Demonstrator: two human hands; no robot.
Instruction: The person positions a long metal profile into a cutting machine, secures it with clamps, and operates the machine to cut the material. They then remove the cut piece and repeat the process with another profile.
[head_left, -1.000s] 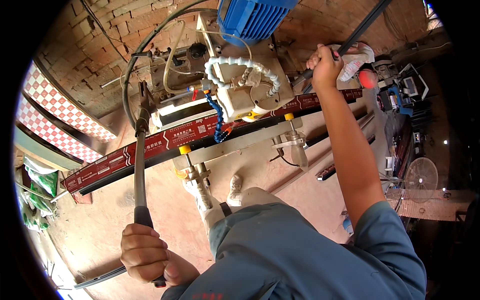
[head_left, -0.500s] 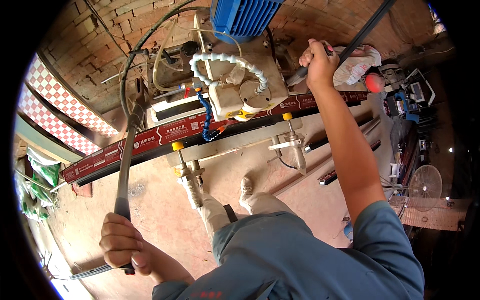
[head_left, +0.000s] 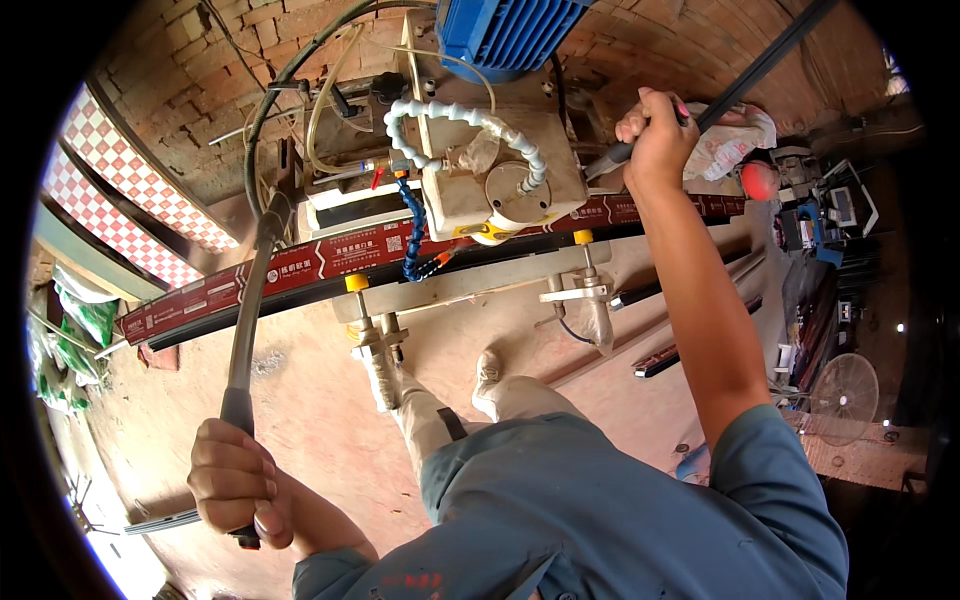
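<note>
Sacks of green-and-white plastic (head_left: 90, 314), contents indistinct: left of red-and-black bar (head_left: 340, 254). Left grip (head_left: 235, 482) clasps grey metal lever (head_left: 249, 325); right grip (head_left: 660, 132), dark handle (head_left: 619, 153).

The wide head view looks steeply down over the wearer's shirt (head_left: 590, 500), close by, to the machine (head_left: 455, 205) and floor (head_left: 310, 385) beyond.

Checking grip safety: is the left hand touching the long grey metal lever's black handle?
Touching: the head view shows the left hand wrapped around the black handle.
</note>
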